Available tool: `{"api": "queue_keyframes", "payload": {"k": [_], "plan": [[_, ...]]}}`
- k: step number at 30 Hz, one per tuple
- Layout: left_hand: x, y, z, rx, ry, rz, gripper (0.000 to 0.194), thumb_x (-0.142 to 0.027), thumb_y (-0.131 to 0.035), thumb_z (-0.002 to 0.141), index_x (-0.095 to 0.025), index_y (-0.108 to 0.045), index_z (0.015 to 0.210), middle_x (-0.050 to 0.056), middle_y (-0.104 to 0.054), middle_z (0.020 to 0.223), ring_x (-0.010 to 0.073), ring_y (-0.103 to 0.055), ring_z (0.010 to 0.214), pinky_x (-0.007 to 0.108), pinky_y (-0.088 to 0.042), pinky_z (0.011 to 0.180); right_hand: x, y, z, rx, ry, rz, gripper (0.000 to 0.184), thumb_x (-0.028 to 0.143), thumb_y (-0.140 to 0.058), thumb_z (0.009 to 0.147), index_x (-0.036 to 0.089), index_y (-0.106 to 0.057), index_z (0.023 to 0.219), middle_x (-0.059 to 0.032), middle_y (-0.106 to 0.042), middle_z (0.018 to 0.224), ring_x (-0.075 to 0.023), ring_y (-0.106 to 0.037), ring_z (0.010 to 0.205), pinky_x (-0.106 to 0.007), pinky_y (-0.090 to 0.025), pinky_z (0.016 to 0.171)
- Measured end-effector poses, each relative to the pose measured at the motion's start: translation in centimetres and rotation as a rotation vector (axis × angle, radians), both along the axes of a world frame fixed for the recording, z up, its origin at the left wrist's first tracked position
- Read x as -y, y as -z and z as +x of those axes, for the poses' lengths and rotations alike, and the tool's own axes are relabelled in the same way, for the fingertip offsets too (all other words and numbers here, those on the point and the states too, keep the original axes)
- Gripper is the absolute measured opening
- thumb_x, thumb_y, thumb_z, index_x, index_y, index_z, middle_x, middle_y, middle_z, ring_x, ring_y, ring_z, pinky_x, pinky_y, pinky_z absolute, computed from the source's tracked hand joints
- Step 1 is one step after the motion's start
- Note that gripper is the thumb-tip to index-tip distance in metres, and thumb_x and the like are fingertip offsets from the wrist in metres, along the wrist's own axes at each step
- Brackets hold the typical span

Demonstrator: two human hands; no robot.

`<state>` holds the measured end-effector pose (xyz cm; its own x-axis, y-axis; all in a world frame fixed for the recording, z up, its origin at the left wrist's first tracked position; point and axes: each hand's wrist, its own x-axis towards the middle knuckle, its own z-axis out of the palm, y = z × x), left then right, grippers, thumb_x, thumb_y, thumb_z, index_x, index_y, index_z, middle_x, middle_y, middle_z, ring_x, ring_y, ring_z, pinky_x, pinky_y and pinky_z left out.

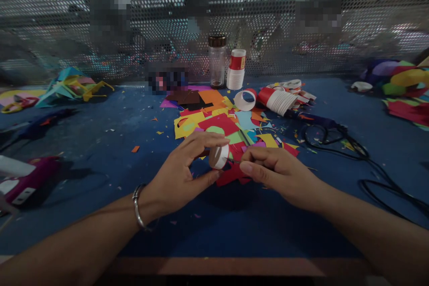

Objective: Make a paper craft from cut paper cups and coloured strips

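My left hand [191,165] is closed around a short white paper cup piece [219,157], thumb below and fingers above. The round face of the piece is turned toward me, and it is held tilted above the table. My right hand [278,170] pinches a thin dark pointed tool [234,161], its tip at the right side of the cup piece. Most of that tool is hidden in my fingers, so its kind is unclear. Beneath both hands lie red paper scraps [231,175] and a pile of coloured paper, with a yellow sheet [187,126] at its left.
Behind the pile stand a clear jar [217,62] and stacked paper cups [236,71]. More nested cups [276,100] lie beside a red-white ring [245,99]. A black cable [355,152] coils at right. Left are a purple power strip [31,181] and scissors [20,103]. Perforated mesh [161,22] rises behind.
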<state>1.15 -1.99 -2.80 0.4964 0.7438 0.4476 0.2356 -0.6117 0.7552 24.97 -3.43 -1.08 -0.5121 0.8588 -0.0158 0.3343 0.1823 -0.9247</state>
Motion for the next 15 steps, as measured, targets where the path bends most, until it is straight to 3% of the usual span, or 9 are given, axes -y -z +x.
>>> {"api": "queue_keyframes", "payload": {"k": [15], "plan": [[-0.16, 0.52, -0.12, -0.004, 0.056, 0.076, 0.053, -0.009, -0.067, 0.087, -0.034, -0.059, 0.133, 0.003, -0.063, 0.134, 0.0228, -0.059, 0.129, 0.046, -0.041, 0.118, 0.27, -0.29, -0.08, 0.018, -0.023, 0.010, 0.042, 0.055, -0.054, 0.097, 0.020, -0.052, 0.074, 0.0048, -0.041, 0.065, -0.0100, -0.036, 0.058, -0.024, -0.030, 0.053]]}}
